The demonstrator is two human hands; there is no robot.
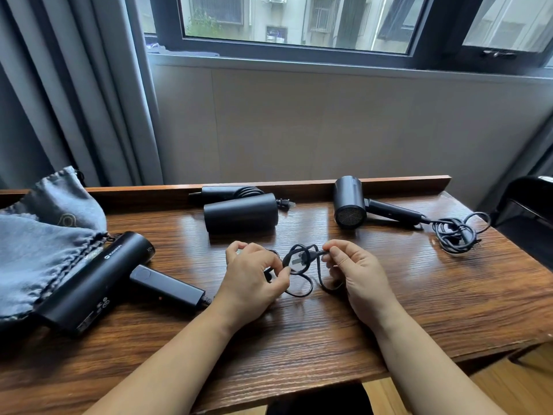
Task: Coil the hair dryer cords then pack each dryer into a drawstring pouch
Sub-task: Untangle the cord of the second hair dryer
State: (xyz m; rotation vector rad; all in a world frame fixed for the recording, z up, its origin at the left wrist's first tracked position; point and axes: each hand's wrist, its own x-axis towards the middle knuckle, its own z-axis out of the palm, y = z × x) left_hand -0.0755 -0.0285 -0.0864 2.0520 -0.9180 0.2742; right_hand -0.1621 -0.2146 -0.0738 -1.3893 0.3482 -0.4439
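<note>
Three black hair dryers lie on the wooden table (pixel 329 330). The near-left dryer (pixel 98 280) rests beside grey drawstring pouches (pixel 45 235); its black cord (pixel 302 265) runs right into both hands. My left hand (pixel 254 280) pinches loops of that cord, and my right hand (pixel 353 265) pinches it near the plug. A second dryer (pixel 241 215) at the back middle has its cord wound around the handle. The third dryer (pixel 350 205) at the back right has a loose cord bundle (pixel 454 232) beside it.
A raised wooden lip (pixel 314 182) runs along the table's back edge under a window. Grey curtains (pixel 74 100) hang at the left. A dark chair (pixel 526 211) stands off the table's right end.
</note>
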